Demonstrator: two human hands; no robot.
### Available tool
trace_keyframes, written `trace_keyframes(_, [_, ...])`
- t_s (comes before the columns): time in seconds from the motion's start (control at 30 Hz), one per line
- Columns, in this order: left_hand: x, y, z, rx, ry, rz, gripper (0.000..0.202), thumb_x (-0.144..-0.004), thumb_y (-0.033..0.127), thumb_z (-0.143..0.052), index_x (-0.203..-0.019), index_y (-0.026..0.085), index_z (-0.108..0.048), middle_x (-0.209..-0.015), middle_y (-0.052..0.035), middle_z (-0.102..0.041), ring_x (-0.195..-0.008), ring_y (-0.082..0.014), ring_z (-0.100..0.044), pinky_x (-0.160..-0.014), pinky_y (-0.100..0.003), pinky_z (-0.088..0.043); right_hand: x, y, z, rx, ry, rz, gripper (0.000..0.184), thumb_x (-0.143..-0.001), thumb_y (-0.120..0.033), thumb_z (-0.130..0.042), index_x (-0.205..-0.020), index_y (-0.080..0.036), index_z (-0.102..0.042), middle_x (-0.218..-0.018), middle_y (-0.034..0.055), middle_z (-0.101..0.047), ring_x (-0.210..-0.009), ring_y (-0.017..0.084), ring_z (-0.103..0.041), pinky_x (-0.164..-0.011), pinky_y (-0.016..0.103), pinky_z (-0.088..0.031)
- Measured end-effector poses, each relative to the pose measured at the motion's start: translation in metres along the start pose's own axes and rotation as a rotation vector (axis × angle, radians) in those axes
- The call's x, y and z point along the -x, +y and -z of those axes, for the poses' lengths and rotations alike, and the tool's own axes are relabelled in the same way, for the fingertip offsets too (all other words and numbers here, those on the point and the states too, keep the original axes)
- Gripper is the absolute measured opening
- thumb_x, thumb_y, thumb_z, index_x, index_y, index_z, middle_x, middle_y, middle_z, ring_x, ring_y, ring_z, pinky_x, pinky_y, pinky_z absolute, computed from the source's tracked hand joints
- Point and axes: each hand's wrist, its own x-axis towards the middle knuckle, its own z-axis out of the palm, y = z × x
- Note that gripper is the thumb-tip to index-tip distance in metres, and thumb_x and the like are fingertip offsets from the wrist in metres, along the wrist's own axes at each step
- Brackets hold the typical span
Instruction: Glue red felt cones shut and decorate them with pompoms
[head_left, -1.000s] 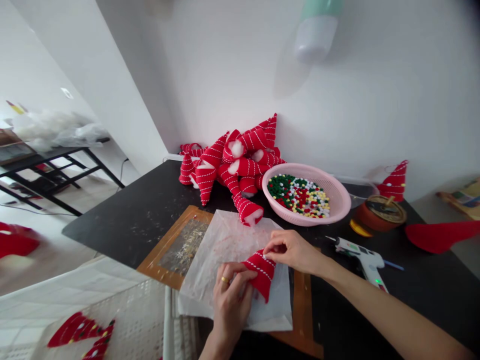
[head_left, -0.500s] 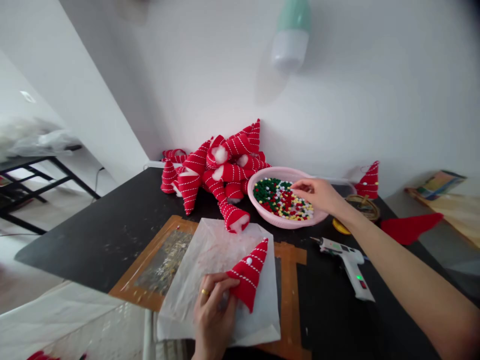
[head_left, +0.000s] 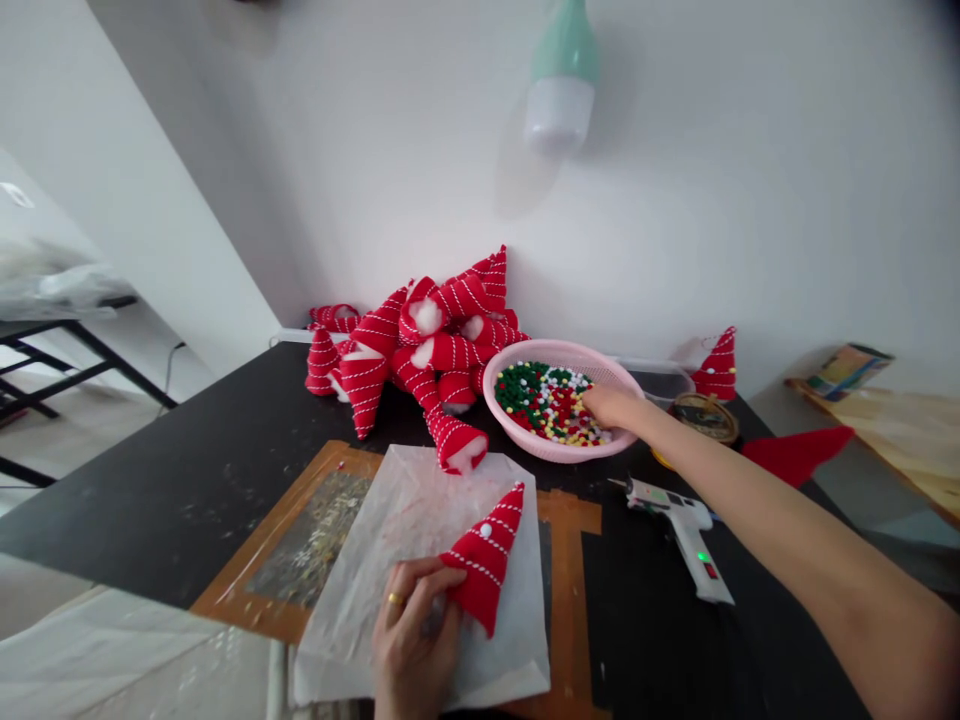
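Note:
My left hand (head_left: 415,632) grips the wide end of a red felt cone (head_left: 486,556) with white stitching and one white pompom on it. The cone lies on a sheet of white paper (head_left: 409,520) over a brown board (head_left: 571,540). My right hand (head_left: 611,408) reaches into a pink basket (head_left: 559,447) full of small green, red, white and yellow pompoms (head_left: 544,395). Its fingers are bent down among the pompoms, and whether they hold one is hidden.
A pile of red striped cones (head_left: 420,345) lies against the wall behind the paper. A white glue gun (head_left: 679,520) with a green light rests right of the board. One upright cone (head_left: 718,365), a round tin (head_left: 703,417) and red felt (head_left: 795,452) sit farther right.
My right hand left the cone, crossed to the pink basket and now dips into the pompoms. My left hand keeps the cone, which now shows a white pompom.

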Motion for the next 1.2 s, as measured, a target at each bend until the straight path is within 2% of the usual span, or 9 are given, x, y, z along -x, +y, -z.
trace_keyframes(0.13, [0.001,0.002,0.001,0.004,-0.016,0.024,0.023,-0.088,0.006,-0.056,-0.092,0.024,-0.070,-0.093,-0.0020,-0.064,-0.086,-0.0158,-0.062,-0.077,-0.026,-0.051,0.005,-0.005,-0.001,0.069,-0.108,-0.019,0.025,-0.100,-0.033,-0.064,-0.120,-0.018,-0.066,-0.123,0.0093,-0.067,-0.103,0.022,-0.068,-0.088,0.042,-0.058])
trace_keyframes(0.37, [0.001,0.002,0.001,0.001,-0.001,0.023,0.022,-0.088,0.008,-0.057,-0.091,0.025,-0.071,-0.092,-0.0019,-0.065,-0.086,-0.0169,-0.063,-0.077,-0.027,-0.052,0.009,-0.004,0.006,0.025,-0.120,0.053,0.024,-0.099,-0.033,-0.065,-0.117,-0.018,-0.067,-0.122,0.0091,-0.067,-0.104,0.023,-0.067,-0.090,0.043,-0.058])
trace_keyframes(0.53, [0.001,0.000,0.000,0.001,-0.009,0.022,0.022,-0.089,0.008,-0.057,-0.092,0.025,-0.071,-0.094,-0.0023,-0.065,-0.087,-0.0171,-0.063,-0.077,-0.028,-0.052,0.019,0.010,0.022,-0.173,-0.062,0.156,0.016,-0.090,-0.023,-0.073,-0.104,-0.015,-0.070,-0.094,0.0034,-0.073,-0.083,0.019,-0.070,-0.076,0.035,-0.058])
trace_keyframes(0.63, [0.000,0.002,0.000,0.016,-0.013,0.030,0.020,-0.090,0.010,-0.058,-0.092,0.024,-0.071,-0.093,-0.0027,-0.065,-0.087,-0.0171,-0.063,-0.077,-0.028,-0.052,0.032,0.014,0.033,-0.348,0.038,0.194,0.033,-0.078,-0.006,-0.072,-0.109,-0.015,-0.069,-0.079,0.0013,-0.074,-0.073,0.018,-0.069,-0.068,0.027,-0.054])
trace_keyframes(0.7, [0.000,0.002,0.001,0.023,-0.010,0.046,0.018,-0.089,0.011,-0.059,-0.091,0.024,-0.071,-0.093,-0.0027,-0.065,-0.086,-0.0171,-0.063,-0.077,-0.028,-0.052,0.044,0.009,0.037,-0.465,0.112,0.209,0.037,-0.078,-0.005,-0.066,-0.113,-0.015,-0.067,-0.078,0.0019,-0.075,-0.072,0.018,-0.069,-0.068,0.025,-0.054])
trace_keyframes(0.8, [0.001,0.002,0.001,0.035,-0.005,0.107,0.016,-0.089,0.013,-0.060,-0.091,0.024,-0.072,-0.093,-0.0027,-0.066,-0.087,-0.0175,-0.065,-0.078,-0.028,-0.053,0.068,-0.012,0.037,-0.617,0.197,0.231,0.022,-0.083,-0.014,-0.062,-0.102,-0.016,-0.072,-0.086,0.0053,-0.077,-0.079,0.019,-0.071,-0.072,0.026,-0.054])
trace_keyframes(0.9, [0.002,0.000,0.000,0.050,0.002,0.197,0.014,-0.089,0.017,-0.060,-0.089,0.023,-0.072,-0.094,-0.0029,-0.067,-0.088,-0.0178,-0.066,-0.078,-0.028,-0.053,0.098,-0.049,0.024,-0.787,0.221,0.309,0.015,-0.083,-0.026,-0.064,-0.089,-0.020,-0.077,-0.089,0.0041,-0.078,-0.082,0.020,-0.071,-0.074,0.028,-0.054])
trace_keyframes(1.03, [0.000,0.000,0.001,0.078,0.018,0.270,0.010,-0.088,0.020,-0.063,-0.087,0.023,-0.072,-0.093,-0.0025,-0.068,-0.085,-0.0170,-0.067,-0.072,-0.025,-0.052,0.131,-0.103,-0.008,-1.148,0.108,0.475,0.014,-0.078,-0.019,-0.067,-0.085,-0.021,-0.079,-0.082,0.0020,-0.076,-0.074,0.019,-0.069,-0.067,0.028,-0.053])
trace_keyframes(1.2, [-0.006,0.001,0.002,0.107,0.011,0.307,0.011,-0.087,0.018,-0.061,-0.087,0.022,-0.071,-0.089,-0.0012,-0.068,-0.081,-0.0152,-0.066,-0.070,-0.023,-0.051,0.138,-0.140,-0.042,-1.298,0.118,0.452,0.011,-0.078,-0.018,-0.067,-0.083,-0.019,-0.077,-0.083,0.0035,-0.075,-0.075,0.018,-0.068,-0.068,0.029,-0.052])
